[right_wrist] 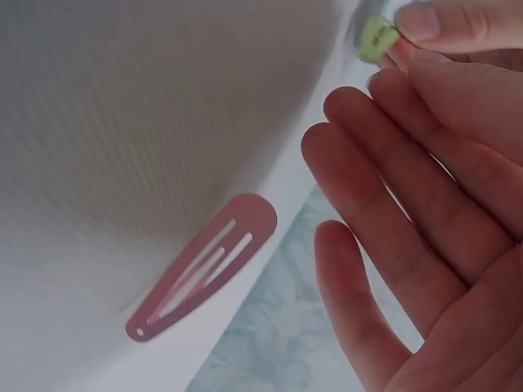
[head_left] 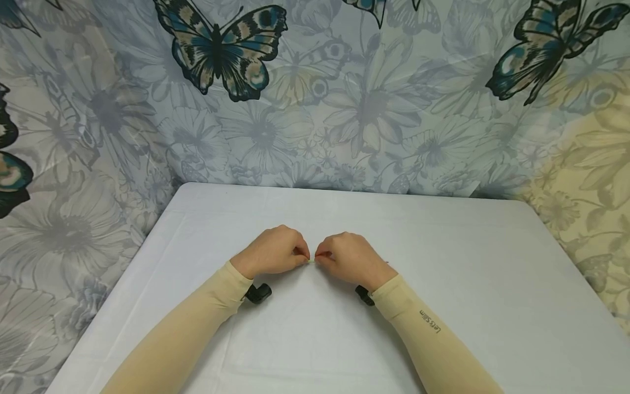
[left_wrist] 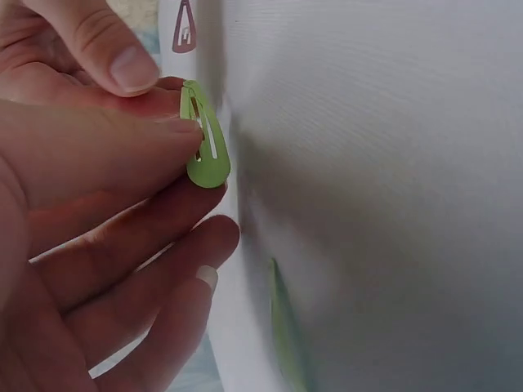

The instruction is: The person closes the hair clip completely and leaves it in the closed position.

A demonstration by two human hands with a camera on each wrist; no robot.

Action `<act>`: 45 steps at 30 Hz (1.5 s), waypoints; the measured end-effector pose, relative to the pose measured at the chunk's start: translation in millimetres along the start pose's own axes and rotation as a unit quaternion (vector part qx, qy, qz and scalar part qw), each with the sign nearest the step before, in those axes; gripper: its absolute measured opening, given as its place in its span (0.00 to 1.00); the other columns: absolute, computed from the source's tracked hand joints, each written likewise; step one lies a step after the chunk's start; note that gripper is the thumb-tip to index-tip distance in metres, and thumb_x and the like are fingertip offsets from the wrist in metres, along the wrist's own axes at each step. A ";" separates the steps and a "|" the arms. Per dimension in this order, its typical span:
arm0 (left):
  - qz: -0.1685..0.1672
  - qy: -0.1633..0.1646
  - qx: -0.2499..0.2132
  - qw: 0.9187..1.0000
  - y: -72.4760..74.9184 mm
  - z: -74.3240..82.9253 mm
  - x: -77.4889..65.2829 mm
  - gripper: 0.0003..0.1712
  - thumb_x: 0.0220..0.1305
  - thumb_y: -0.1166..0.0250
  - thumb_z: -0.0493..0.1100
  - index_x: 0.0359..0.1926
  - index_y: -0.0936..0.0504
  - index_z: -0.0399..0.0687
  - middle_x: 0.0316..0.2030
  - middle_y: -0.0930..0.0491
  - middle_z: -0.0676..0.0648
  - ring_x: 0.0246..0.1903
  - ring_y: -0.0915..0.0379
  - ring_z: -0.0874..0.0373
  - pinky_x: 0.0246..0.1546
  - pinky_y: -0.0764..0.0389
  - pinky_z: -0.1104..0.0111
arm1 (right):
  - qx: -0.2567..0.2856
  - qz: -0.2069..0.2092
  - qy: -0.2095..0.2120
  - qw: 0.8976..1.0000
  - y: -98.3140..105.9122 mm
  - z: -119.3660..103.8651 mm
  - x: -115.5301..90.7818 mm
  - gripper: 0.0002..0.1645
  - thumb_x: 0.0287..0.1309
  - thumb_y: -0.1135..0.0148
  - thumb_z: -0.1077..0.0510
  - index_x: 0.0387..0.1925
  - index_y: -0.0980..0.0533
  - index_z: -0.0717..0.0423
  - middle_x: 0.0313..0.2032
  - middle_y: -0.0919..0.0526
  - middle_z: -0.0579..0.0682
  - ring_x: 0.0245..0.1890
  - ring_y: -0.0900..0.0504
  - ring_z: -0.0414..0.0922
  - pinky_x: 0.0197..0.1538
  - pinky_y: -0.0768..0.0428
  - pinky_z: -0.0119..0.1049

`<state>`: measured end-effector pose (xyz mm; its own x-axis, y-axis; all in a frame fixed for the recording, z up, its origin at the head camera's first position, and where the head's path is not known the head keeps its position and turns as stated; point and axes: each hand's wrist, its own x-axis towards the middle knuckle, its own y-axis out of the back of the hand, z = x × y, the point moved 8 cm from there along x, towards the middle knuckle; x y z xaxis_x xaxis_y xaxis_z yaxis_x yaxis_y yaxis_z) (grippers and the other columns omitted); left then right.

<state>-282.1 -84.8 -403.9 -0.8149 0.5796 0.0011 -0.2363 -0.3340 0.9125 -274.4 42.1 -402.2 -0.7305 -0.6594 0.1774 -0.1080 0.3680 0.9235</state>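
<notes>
Beyond the far edge of the table (head_left: 467, 262), a backdrop (head_left: 295, 137) of butterflies and pale flowers rises, turning yellowish by the far right corner. The table itself is white, its far corners rounded. Pale yellow sleeves cover both my arms, the right sleeve (head_left: 433, 339) lettered. My hands meet midway between the left and right edges, short of the far edge. My left hand (head_left: 273, 251) pinches a green hair clip (left_wrist: 209, 173) between thumb and fingers, its rounded end downward in the left wrist view. My right hand (head_left: 351, 257) comes up to the clip's narrow end with its fingertips; whether they grip it, I cannot tell. Under each wrist sits a small black camera (head_left: 259, 293). On the table, a pink hair clip (right_wrist: 211, 251) lies beside my right wrist, toward the right edge. Another green piece (left_wrist: 288, 335), blurred and cut off, shows near my left hand.
</notes>
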 end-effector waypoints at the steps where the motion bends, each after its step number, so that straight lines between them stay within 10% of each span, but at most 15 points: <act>1: 0.000 0.000 -0.001 1.000 -0.6 -0.2 0.1 0.02 0.66 0.23 0.44 0.37 0.04 0.58 0.38 0.09 0.59 0.40 0.16 0.64 0.45 0.14 0.62 | 0.000 0.000 -0.003 1.000 1.1 0.3 0.0 0.04 0.67 0.26 0.57 0.40 0.08 0.48 0.37 0.07 0.40 0.39 0.10 0.39 0.46 0.13 0.37; 28: 0.049 0.013 0.035 0.998 -5.1 9.2 3.4 0.07 0.73 0.30 0.44 0.46 0.07 0.56 0.42 0.13 0.56 0.39 0.20 0.62 0.42 0.17 0.63 | 0.028 -0.003 -0.129 0.991 30.2 53.4 -51.9 0.11 0.71 0.29 0.52 0.49 0.10 0.49 0.48 0.07 0.44 0.55 0.12 0.49 0.60 0.15 0.50; 45: 0.026 -0.024 0.065 0.997 -31.0 57.9 51.0 0.11 0.71 0.27 0.47 0.50 0.07 0.50 0.46 0.12 0.51 0.45 0.15 0.57 0.44 0.13 0.60 | 0.008 -0.011 -0.095 0.995 24.3 62.0 -59.3 0.11 0.66 0.26 0.58 0.49 0.10 0.54 0.52 0.09 0.48 0.58 0.13 0.51 0.63 0.15 0.50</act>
<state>-285.7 -1.9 -408.4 -0.7976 0.5995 0.0671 -0.1211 -0.2680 0.9558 -275.4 130.9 -411.4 -0.8420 -0.5323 0.0881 -0.1346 0.3654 0.9211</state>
